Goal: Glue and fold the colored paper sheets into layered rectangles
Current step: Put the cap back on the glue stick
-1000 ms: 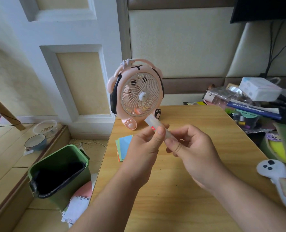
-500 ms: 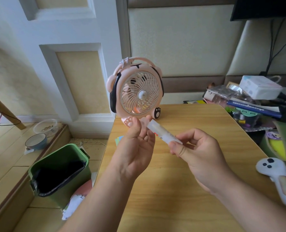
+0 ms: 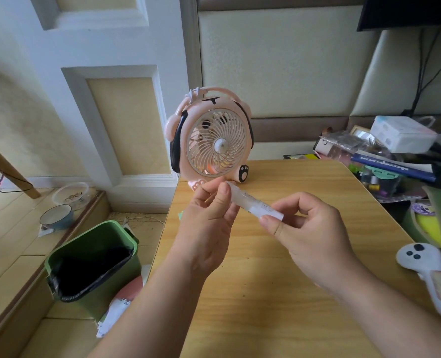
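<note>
Glue stick (image 3: pixel 254 204), translucent, held tilted above the table (image 3: pixel 278 293), just in front of the fan (image 3: pixel 211 140). Right hand (image 3: pixel 309 236) pinches its near end between thumb and curled fingers. Left hand (image 3: pixel 206 223) has its thumb and fingertips on the far end by the fan's foot. Paper (image 3: pixel 180 215): 1 green sliver visible behind the left hand. Green bin (image 3: pixel 92 262) on the floor, left of the fan.
</note>
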